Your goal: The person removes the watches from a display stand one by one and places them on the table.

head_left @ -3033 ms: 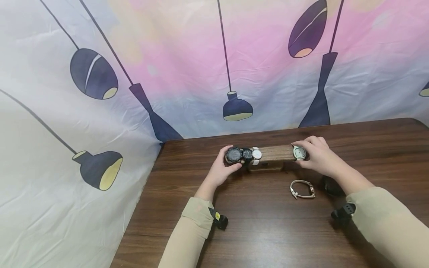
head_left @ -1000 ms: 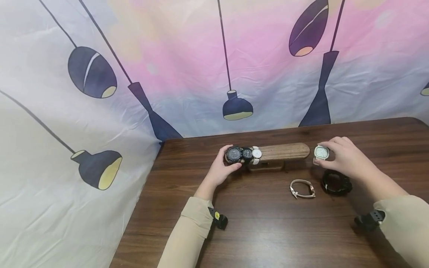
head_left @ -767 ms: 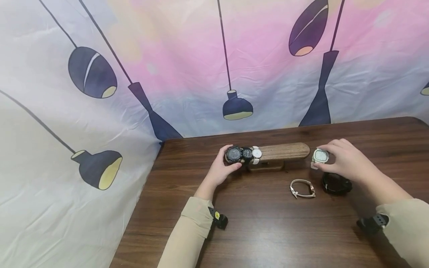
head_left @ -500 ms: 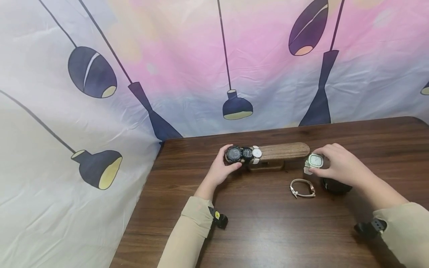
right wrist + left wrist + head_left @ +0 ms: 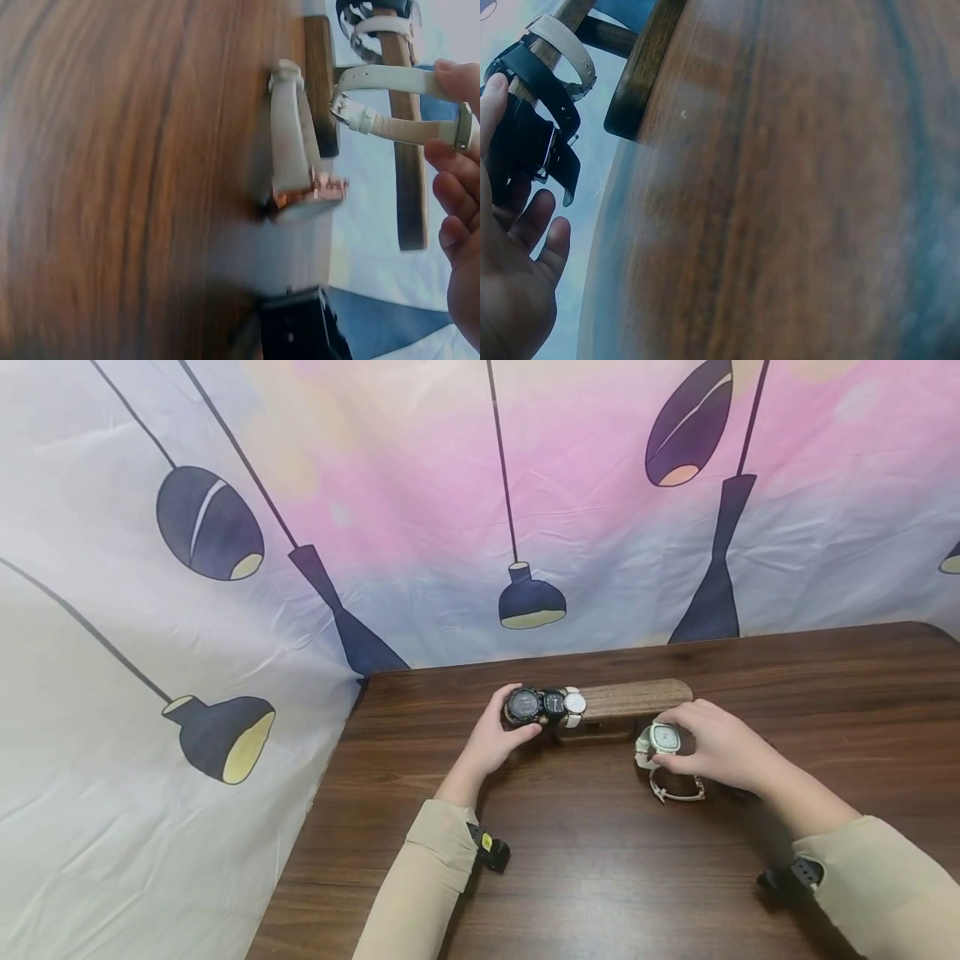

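At the left end of a wooden watch stand point(image 5: 633, 699), my left hand point(image 5: 491, 739) holds a bulky black wristwatch point(image 5: 523, 705) fitted round the bar, thumb and fingers on either side. Beside it on the bar sit a smaller black watch point(image 5: 553, 704) and a white-strapped round watch point(image 5: 575, 702). My right hand point(image 5: 723, 747) pinches a pale watch with a square face point(image 5: 665, 737) by its case, in front of the bar's right end. Its buckled strap point(image 5: 397, 129) forms a loop in the right wrist view. Just below, a white watch with rose-gold case point(image 5: 291, 135) lies on the table.
A black watch point(image 5: 300, 322) lies nearer the right wrist, mostly hidden by the right arm in the head view. The stand's base point(image 5: 641, 82) rests on the dark wooden table point(image 5: 570, 860). A printed cloth point(image 5: 450, 510) hangs behind the table.
My right hand has drawn the square pale watch off the bar's right end, then carried it left and toward me, over the white watch. My left hand has stayed in place.
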